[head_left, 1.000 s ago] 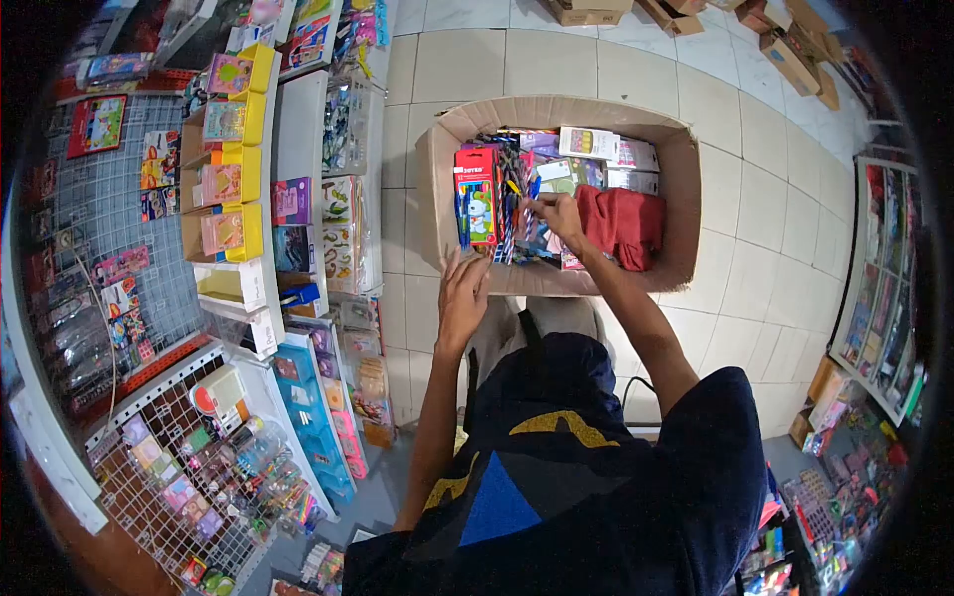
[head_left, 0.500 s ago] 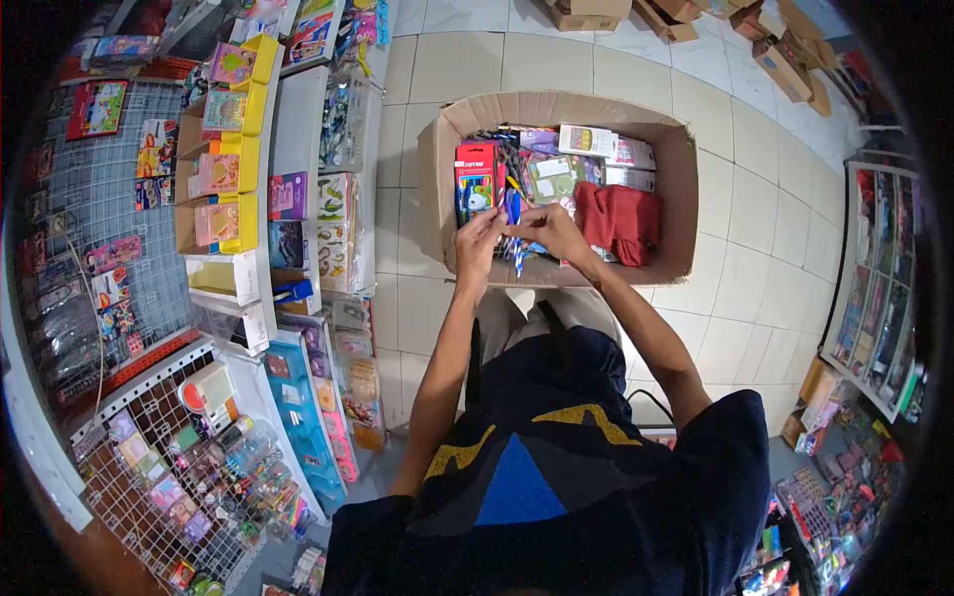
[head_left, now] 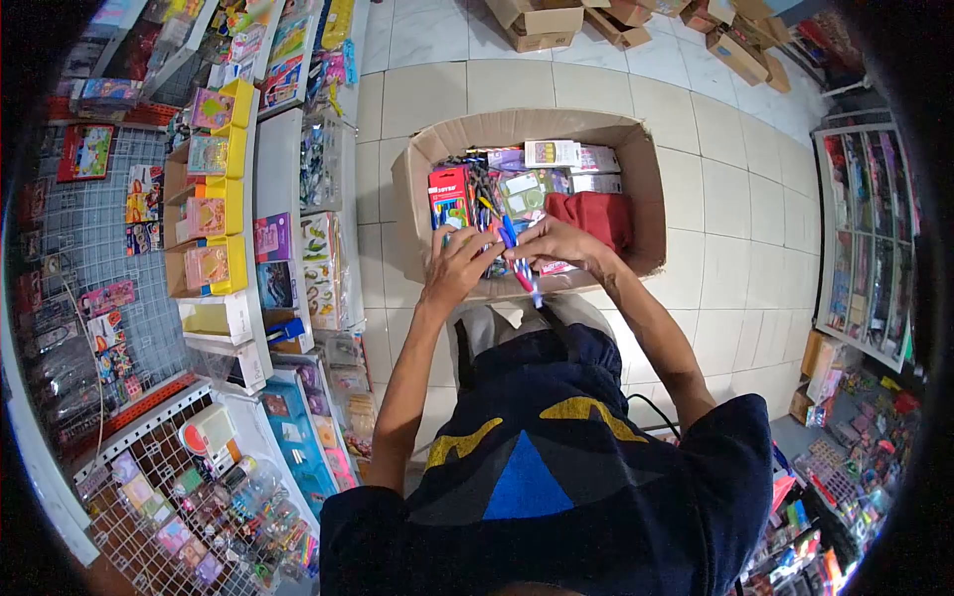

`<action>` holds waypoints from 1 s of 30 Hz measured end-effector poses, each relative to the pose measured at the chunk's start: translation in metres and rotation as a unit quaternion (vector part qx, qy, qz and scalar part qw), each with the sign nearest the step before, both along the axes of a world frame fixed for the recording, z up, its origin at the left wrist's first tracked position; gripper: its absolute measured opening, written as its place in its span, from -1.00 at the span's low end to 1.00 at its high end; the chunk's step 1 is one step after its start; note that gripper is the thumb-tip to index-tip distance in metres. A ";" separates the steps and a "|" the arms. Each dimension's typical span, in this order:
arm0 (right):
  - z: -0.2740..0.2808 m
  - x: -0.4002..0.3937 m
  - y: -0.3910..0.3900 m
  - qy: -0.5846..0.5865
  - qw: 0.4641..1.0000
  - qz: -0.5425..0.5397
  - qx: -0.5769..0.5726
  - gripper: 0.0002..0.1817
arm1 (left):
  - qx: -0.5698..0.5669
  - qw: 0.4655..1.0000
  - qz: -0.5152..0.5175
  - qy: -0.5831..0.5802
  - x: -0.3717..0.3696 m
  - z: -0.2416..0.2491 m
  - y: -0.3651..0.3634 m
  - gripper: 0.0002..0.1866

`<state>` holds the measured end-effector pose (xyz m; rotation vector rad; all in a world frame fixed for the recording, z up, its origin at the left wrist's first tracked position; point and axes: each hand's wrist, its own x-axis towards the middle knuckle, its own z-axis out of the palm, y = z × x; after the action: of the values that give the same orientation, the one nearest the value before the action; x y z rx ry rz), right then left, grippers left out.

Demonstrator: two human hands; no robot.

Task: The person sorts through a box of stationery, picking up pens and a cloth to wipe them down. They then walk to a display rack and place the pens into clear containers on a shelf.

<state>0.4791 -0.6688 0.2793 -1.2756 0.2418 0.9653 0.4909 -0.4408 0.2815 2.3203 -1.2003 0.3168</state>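
Observation:
An open cardboard box [head_left: 420,171] stands on the tiled floor in front of me, packed with stationery: a red pencil-colour pack [head_left: 449,196], card packets and a red cloth [head_left: 594,213]. Both hands meet over its near edge. My left hand [head_left: 457,264] and my right hand [head_left: 556,244] together hold a small bundle of pens [head_left: 517,260], blue and red, whose tips point down toward my lap. My dark shirt fills the lower frame.
Shelves of boxed stationery and a yellow display rack [head_left: 221,189] line the left. A wire grid with hanging goods [head_left: 179,497] sits lower left. More cardboard boxes [head_left: 542,18] lie on the floor beyond. A display shelf [head_left: 860,238] stands on the right.
My left hand came up from the box's near edge to join the right. Both then drew the pen bundle out of the box, toward my body.

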 end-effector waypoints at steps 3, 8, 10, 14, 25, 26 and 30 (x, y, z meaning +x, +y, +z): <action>0.000 -0.005 0.002 0.018 1.000 0.001 0.004 -0.77 | 0.010 0.999 0.007 -0.031 -0.003 -0.005 0.000 -0.72; -0.015 -0.017 0.019 -0.016 0.998 -0.047 0.031 -0.78 | -0.012 0.995 0.100 -0.008 -0.024 -0.010 0.004 -0.65; -0.007 -0.020 0.034 -0.024 0.991 -0.126 0.041 -0.82 | -0.183 0.940 0.270 0.104 -0.036 -0.014 -0.016 -0.59; -0.006 -0.018 0.053 -0.064 0.996 -0.063 0.004 -0.79 | -0.506 0.533 0.205 0.647 -0.060 -0.051 -0.011 -0.46; -0.015 -0.013 0.077 -0.023 0.999 0.020 0.019 -0.77 | -0.543 0.416 0.174 0.709 -0.065 -0.015 -0.007 -0.46; -0.018 -0.013 0.079 -0.019 0.999 0.001 0.034 -0.78 | -0.543 0.417 0.167 0.709 -0.066 -0.012 -0.006 -0.47; -0.024 -0.013 0.077 -0.017 0.999 0.032 0.024 -0.79 | -0.523 0.433 0.177 0.712 -0.065 -0.030 0.002 -0.48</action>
<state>0.4659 -0.5917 0.2550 -1.2609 0.1516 0.9984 0.4260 -0.4392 0.2519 0.8388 0.4220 -0.5936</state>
